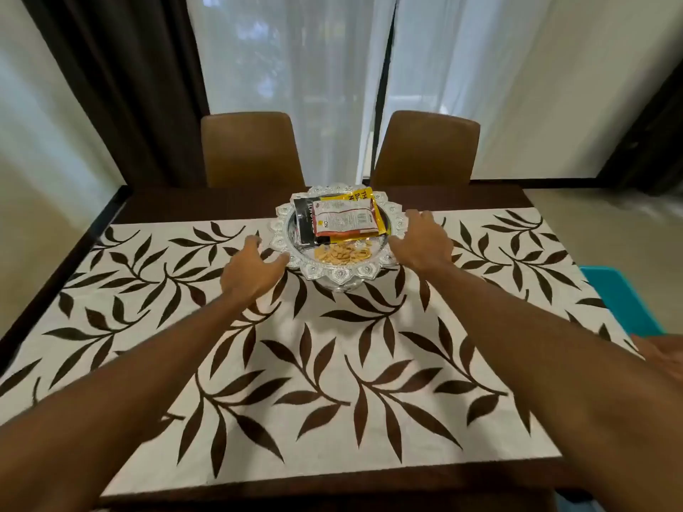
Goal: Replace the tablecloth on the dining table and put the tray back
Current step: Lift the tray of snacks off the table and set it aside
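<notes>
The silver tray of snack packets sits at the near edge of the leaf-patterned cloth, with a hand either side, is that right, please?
Not quite: the head view shows the silver tray at the far edge of the leaf-patterned cloth, with the left hand and right hand either side.

Tablecloth (332, 364): white with dark brown leaf sprays, and it's lying flat across the dining table (207, 205), with a dark bare strip along the table's far edge and another along the near one.
Tray (340, 277): round, silver, petal-shaped rim, upright at the table's far middle, straddling the cloth's far edge.
Tray load: snack packets (343, 218) stacked toward the back, loose yellow pieces (342, 253) in front.
</notes>
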`<state>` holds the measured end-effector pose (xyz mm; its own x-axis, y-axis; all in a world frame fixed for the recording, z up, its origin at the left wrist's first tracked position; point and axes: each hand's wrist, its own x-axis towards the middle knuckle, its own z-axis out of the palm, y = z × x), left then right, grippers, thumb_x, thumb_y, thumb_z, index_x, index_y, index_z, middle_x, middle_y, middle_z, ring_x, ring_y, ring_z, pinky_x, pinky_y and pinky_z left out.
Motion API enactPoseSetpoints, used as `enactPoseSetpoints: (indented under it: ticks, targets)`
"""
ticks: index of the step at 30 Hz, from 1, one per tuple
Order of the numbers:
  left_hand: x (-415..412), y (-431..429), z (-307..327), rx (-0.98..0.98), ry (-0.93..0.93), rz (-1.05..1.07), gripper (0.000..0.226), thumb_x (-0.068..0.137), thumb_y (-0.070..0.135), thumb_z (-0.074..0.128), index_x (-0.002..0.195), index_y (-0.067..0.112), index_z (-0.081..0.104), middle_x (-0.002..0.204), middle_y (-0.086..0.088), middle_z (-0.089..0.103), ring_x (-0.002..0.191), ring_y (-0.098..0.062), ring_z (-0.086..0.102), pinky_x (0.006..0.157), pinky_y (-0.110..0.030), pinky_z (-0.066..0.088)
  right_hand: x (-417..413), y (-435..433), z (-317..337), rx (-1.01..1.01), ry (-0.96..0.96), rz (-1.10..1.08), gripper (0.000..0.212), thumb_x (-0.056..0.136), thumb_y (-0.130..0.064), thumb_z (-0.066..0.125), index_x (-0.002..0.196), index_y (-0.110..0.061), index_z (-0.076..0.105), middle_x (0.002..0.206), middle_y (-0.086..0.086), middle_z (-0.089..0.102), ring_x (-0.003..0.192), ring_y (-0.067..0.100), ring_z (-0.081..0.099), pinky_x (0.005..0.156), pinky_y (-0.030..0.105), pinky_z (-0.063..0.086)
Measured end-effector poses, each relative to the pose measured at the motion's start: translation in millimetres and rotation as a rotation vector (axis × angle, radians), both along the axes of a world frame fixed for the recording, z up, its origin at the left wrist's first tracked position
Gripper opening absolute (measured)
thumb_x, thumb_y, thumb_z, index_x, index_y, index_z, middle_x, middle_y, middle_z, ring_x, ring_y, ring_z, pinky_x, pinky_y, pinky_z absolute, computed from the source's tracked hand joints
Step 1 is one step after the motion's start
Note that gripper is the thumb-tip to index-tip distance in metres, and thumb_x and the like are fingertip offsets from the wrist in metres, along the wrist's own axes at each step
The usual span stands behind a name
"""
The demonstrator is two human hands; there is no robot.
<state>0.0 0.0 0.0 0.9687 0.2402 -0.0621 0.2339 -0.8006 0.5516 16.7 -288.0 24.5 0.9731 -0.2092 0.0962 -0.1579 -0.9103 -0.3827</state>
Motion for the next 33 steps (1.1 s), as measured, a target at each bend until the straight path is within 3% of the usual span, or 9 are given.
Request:
enactPoseSetpoints:
  ticks: [4, 6, 9, 12, 16, 21, 24, 27, 33]
  targets:
    - [49, -4, -12, -0.131, 0.028, 0.036, 0.082, 0.085, 0.059, 0.066, 0.148, 0.016, 0.036, 0.143, -0.011, 0.053, 0.126, -0.031, 0.054, 0.092, -0.044, 0.047, 46, -3, -22, -0.015, 0.099, -0.08, 0.078, 0.089, -0.05, 0.067, 0.152, -0.016, 0.034, 0.148, 0.012, 0.043, 0.13, 0.035, 0.05, 0.095, 0.048, 0.048]
    - [65, -5, -17, -0.171, 0.02, 0.028, 0.079, 0.084, 0.051, 0.071, 0.145, 0.015, 0.038, 0.136, -0.01, 0.056, 0.118, -0.029, 0.057, 0.087, -0.041, 0.048, 60, -3, -35, 0.002, 0.145, -0.106, 0.084, 0.087, -0.052, 0.067, 0.154, -0.016, 0.03, 0.151, 0.012, 0.041, 0.132, 0.036, 0.05, 0.097, 0.049, 0.048]
    - [82, -8, -32, -0.274, 0.063, 0.079, 0.067, 0.086, 0.041, 0.072, 0.138, 0.016, 0.037, 0.124, -0.008, 0.059, 0.096, -0.023, 0.061, 0.072, -0.035, 0.052, 71, 0, -62, 0.107, 0.102, -0.135, 0.072, 0.084, -0.057, 0.064, 0.141, -0.019, 0.046, 0.136, 0.009, 0.051, 0.119, 0.033, 0.058, 0.085, 0.041, 0.048]
    - [90, -16, -43, -0.383, 0.055, 0.15, 0.061, 0.087, 0.032, 0.072, 0.134, 0.016, 0.036, 0.115, -0.007, 0.057, 0.075, -0.012, 0.054, 0.053, -0.024, 0.038, 74, 4, -72, 0.213, 0.049, -0.206, 0.066, 0.084, -0.056, 0.066, 0.138, -0.021, 0.049, 0.132, 0.006, 0.051, 0.114, 0.029, 0.059, 0.081, 0.04, 0.047]
    - [96, -17, -47, -0.499, 0.038, 0.144, 0.061, 0.085, 0.025, 0.075, 0.131, 0.016, 0.035, 0.114, -0.008, 0.058, 0.087, -0.02, 0.06, 0.061, -0.03, 0.048, 77, -2, -70, 0.273, 0.056, -0.2, 0.057, 0.083, -0.05, 0.072, 0.127, -0.02, 0.054, 0.118, 0.0, 0.059, 0.102, 0.022, 0.06, 0.075, 0.034, 0.043]
    - [90, -13, -39, -0.555, 0.012, 0.164, 0.061, 0.076, 0.016, 0.082, 0.122, 0.015, 0.042, 0.114, -0.009, 0.061, 0.096, -0.023, 0.065, 0.078, -0.04, 0.059, 83, -11, -49, 0.461, 0.13, -0.202, 0.042, 0.07, -0.03, 0.082, 0.104, -0.017, 0.06, 0.102, 0.002, 0.07, 0.088, 0.02, 0.068, 0.079, 0.041, 0.061]
    - [78, -16, -26, -0.561, -0.03, 0.129, 0.063, 0.08, 0.012, 0.08, 0.128, 0.014, 0.041, 0.111, -0.005, 0.058, 0.088, -0.017, 0.061, 0.065, -0.027, 0.051, 72, -15, -36, 0.478, 0.11, -0.213, 0.05, 0.067, -0.029, 0.081, 0.109, -0.014, 0.06, 0.097, 0.002, 0.067, 0.087, 0.02, 0.064, 0.068, 0.033, 0.052]
    - [60, -21, -12, -0.576, -0.055, 0.105, 0.062, 0.079, 0.009, 0.081, 0.126, 0.014, 0.042, 0.11, -0.006, 0.06, 0.09, -0.019, 0.062, 0.064, -0.026, 0.05, 44, -23, -29, 0.518, 0.095, -0.232, 0.035, 0.063, -0.026, 0.08, 0.089, -0.013, 0.06, 0.077, -0.001, 0.061, 0.071, 0.016, 0.058, 0.055, 0.027, 0.037]
    - [-7, -52, 5, -0.61, 0.011, 0.028, 0.064, 0.078, 0.006, 0.08, 0.128, 0.011, 0.041, 0.106, -0.006, 0.058, 0.084, -0.017, 0.062, 0.06, -0.028, 0.05, -46, -53, -12, 0.62, 0.019, -0.307, 0.034, 0.065, -0.016, 0.08, 0.091, -0.013, 0.058, 0.076, -0.001, 0.06, 0.066, 0.014, 0.057, 0.057, 0.029, 0.042]
